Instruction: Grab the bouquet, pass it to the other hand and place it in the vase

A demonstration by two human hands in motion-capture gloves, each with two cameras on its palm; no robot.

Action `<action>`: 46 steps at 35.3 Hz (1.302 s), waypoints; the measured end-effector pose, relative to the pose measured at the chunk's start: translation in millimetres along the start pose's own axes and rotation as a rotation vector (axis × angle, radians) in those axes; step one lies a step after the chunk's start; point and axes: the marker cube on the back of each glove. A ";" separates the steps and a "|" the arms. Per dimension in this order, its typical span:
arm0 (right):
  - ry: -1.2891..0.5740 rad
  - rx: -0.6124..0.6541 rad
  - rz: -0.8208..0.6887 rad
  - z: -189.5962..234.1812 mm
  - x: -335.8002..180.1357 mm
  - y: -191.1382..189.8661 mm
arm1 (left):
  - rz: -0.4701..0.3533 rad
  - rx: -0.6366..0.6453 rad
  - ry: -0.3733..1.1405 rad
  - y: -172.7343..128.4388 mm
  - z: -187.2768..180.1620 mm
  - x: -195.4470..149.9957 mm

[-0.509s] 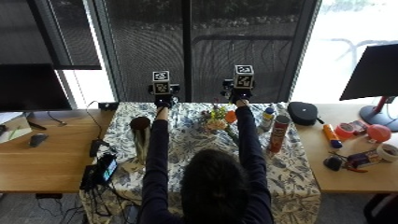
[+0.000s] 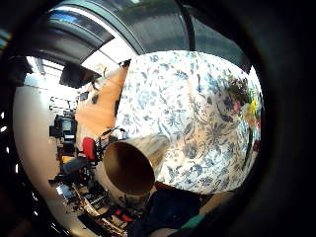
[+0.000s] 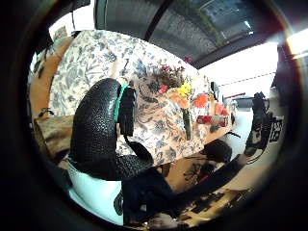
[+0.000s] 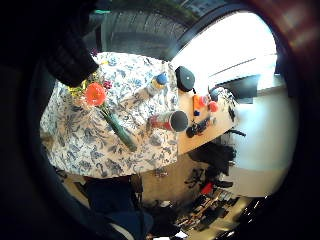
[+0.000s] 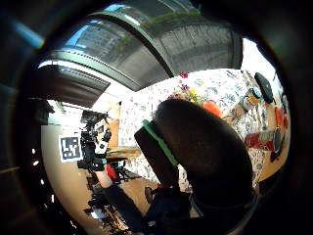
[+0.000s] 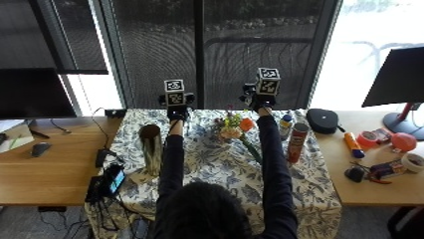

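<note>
In the outside view, a wooden table (image 6: pixel 46 174) stands before tall dark windows, and a cloth with blue flowers (image 6: pixel 225 169) covers its middle part. The bouquet (image 6: pixel 237 132) lies flat on the cloth between the two forearms; its blooms point to the window and its green stem runs toward the person and a little to the right. The tall golden vase (image 6: pixel 150 148) stands upright on the cloth, outside the left arm. A red can (image 6: pixel 296 142) and a small bottle with blue cap (image 6: pixel 285 125) stand to the right. Both hands are held high at the far edge, the left hand (image 6: pixel 176 113) and the right hand (image 6: pixel 260 103), touching nothing; I cannot tell here how the fingers are.

The left little finger side view shows the vase mouth (image 2: pixel 128 168) open and the bouquet (image 2: pixel 244 106) lying well apart from it.

In the left thumb side view one gloved finger (image 3: pixel 96 130) is curled over the cloth, holding nothing.

The right little finger side view shows the bouquet (image 4: pixel 102 107) lying with the stem near the can (image 4: pixel 170 121).

In the right thumb side view a gloved finger (image 5: pixel 205 147) bends loosely and grips nothing
</note>
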 end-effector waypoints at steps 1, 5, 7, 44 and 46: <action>0.004 0.002 -0.006 -2.3 -2.3 4.6 | 0.006 0.005 0.006 0.7 -2.5 2.2; 0.023 0.011 -0.021 -15.8 -11.0 20.1 | 0.038 -0.010 0.036 17.9 -16.2 9.1; 0.024 0.014 -0.022 -22.1 -14.5 25.4 | 0.055 -0.024 0.036 18.7 -12.9 10.6; -0.081 -0.198 0.385 180.7 87.3 133.7 | 0.114 -0.008 0.068 8.7 1.9 12.7; -0.108 -0.222 0.382 211.0 93.6 126.3 | 0.098 -0.019 0.052 16.6 2.5 14.8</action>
